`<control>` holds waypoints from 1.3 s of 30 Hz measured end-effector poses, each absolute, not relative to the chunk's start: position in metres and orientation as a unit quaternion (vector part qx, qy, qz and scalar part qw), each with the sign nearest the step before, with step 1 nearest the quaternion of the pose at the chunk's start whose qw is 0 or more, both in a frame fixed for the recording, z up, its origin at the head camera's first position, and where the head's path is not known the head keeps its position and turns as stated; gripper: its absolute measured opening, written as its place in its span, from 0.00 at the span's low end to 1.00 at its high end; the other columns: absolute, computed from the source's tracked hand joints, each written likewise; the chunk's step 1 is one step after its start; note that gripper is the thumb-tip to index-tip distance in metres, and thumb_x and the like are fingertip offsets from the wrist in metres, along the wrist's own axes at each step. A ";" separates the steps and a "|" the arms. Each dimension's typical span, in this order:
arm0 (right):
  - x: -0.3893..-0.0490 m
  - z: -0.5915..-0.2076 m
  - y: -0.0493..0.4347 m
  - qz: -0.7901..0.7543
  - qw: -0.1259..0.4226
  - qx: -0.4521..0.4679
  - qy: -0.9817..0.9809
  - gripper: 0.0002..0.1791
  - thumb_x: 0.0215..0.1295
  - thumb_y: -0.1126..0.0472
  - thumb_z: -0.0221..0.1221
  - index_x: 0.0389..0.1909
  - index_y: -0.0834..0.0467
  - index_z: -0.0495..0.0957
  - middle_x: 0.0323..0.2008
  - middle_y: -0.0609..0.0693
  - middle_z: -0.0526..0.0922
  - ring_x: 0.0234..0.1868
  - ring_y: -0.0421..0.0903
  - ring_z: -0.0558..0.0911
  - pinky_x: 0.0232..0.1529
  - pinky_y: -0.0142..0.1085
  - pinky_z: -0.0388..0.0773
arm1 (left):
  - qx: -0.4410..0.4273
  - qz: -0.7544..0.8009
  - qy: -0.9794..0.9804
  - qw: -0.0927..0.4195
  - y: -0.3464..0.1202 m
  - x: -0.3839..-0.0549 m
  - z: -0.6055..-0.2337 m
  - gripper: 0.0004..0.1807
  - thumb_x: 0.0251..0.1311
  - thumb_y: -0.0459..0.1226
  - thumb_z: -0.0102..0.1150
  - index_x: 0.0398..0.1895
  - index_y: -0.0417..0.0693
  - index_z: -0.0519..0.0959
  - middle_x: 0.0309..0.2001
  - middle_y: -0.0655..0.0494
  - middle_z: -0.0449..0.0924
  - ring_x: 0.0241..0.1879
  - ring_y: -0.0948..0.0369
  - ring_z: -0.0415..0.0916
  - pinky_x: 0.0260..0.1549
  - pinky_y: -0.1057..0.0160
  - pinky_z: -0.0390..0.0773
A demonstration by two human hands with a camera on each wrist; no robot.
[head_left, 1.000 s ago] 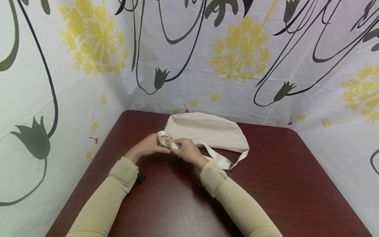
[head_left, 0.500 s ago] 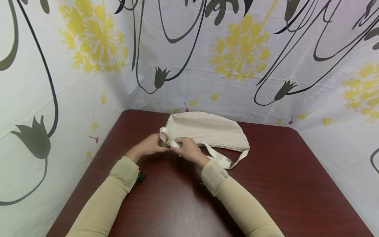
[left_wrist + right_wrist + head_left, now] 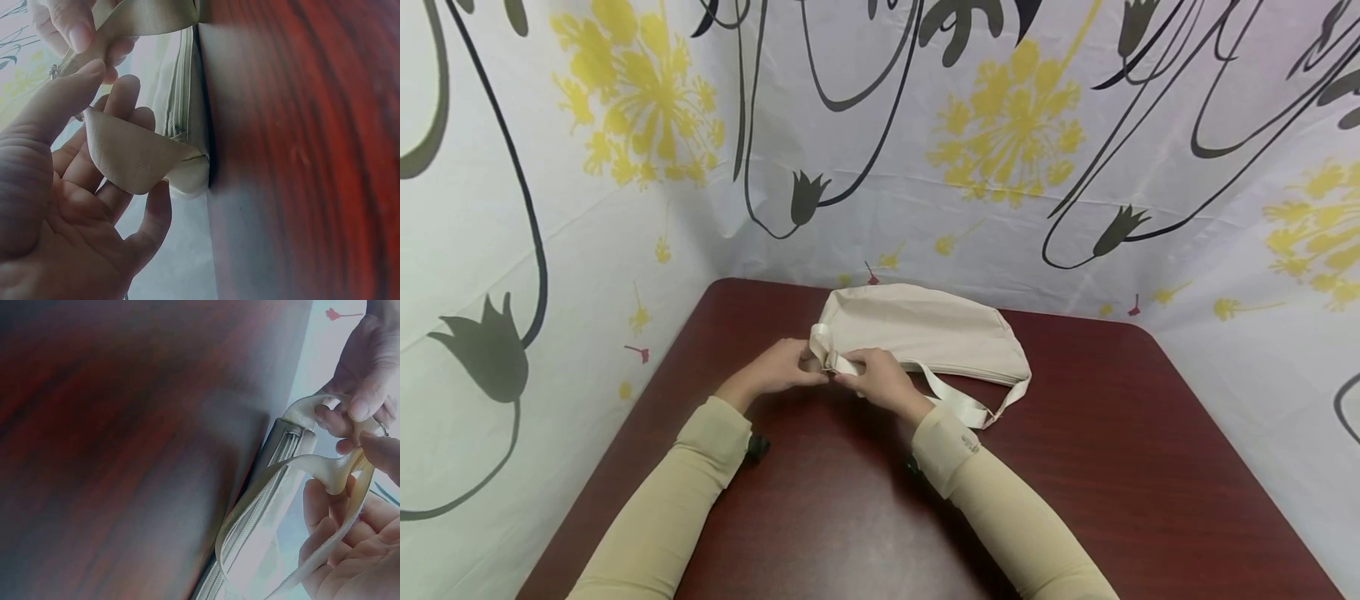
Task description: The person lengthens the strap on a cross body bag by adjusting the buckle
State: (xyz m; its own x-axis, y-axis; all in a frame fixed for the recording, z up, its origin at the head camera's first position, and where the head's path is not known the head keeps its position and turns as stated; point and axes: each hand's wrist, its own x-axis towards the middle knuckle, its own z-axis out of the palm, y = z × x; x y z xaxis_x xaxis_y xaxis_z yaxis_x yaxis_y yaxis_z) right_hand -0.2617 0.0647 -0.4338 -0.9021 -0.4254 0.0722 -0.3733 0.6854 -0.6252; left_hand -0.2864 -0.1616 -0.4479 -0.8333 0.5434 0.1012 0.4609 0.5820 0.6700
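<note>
So there's a cream fabric bag (image 3: 925, 332) lying flat near the back edge of a dark red table (image 3: 1075, 467), close to the flowery curtain (image 3: 1000, 167) that wraps around behind and on both sides. Its strap (image 3: 958, 403) runs from the bag's right end along the front edge and back toward the left end, where both hands meet.

The left hand (image 3: 782, 367) has its grip on the strap's loop right at the left corner of the bag. In the left wrist view the strap (image 3: 134, 156) is folded across the fingers (image 3: 125, 100) with the thumb coming in on top, so it's pinching the webbing. The right hand (image 3: 880, 377) sits just beside it, touching, and it's pinching the strap too; the right wrist view shows the strap (image 3: 325, 469) curling over those fingertips (image 3: 359, 409). There's a small metal buckle (image 3: 830, 360) between the two hands, partly hidden by fingers.

Both arms are in beige sleeves (image 3: 992, 517), forearms over the table. The bag's zipper edge (image 3: 275, 462) faces the person.
</note>
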 end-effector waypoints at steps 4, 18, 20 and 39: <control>-0.261 -0.433 0.067 -0.332 0.039 -0.214 0.918 0.19 0.65 0.54 0.69 0.57 0.54 0.85 0.29 0.45 0.84 0.20 0.36 0.79 0.26 0.31 0.76 | 0.291 0.348 0.890 0.050 -0.162 -0.287 -0.449 0.16 0.57 0.44 0.74 0.42 0.44 0.82 0.31 0.61 0.81 0.29 0.62 0.70 0.33 0.61 0.71; -0.260 -0.433 0.072 -0.335 0.045 -0.212 0.917 0.22 0.65 0.56 0.69 0.59 0.55 0.83 0.28 0.46 0.85 0.21 0.37 0.79 0.26 0.31 0.76 | 0.303 0.348 0.886 0.041 -0.165 -0.289 -0.452 0.17 0.56 0.44 0.75 0.43 0.43 0.83 0.34 0.59 0.84 0.31 0.64 0.75 0.35 0.62 0.75; -0.261 -0.434 0.072 -0.334 0.043 -0.213 0.917 0.22 0.65 0.56 0.69 0.59 0.55 0.83 0.28 0.45 0.85 0.21 0.36 0.79 0.27 0.31 0.76 | 0.304 0.349 0.886 0.041 -0.165 -0.289 -0.452 0.17 0.56 0.44 0.74 0.43 0.43 0.83 0.34 0.60 0.84 0.31 0.64 0.75 0.35 0.62 0.75; -0.259 -0.435 0.074 -0.331 0.043 -0.223 0.916 0.22 0.65 0.55 0.69 0.59 0.56 0.83 0.25 0.44 0.84 0.20 0.37 0.78 0.27 0.31 0.75 | 0.299 0.346 0.888 0.044 -0.165 -0.288 -0.452 0.19 0.57 0.45 0.74 0.46 0.44 0.83 0.37 0.59 0.85 0.34 0.63 0.76 0.38 0.61 0.75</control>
State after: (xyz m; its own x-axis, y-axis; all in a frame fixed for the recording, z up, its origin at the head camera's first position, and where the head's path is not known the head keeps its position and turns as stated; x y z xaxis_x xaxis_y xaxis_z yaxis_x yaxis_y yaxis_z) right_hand -0.2588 0.0742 -0.4347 -0.8972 -0.4362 0.0683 -0.3792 0.6820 -0.6254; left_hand -0.2883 -0.1648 -0.4518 -0.8168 0.5621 0.1298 0.5016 0.5809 0.6410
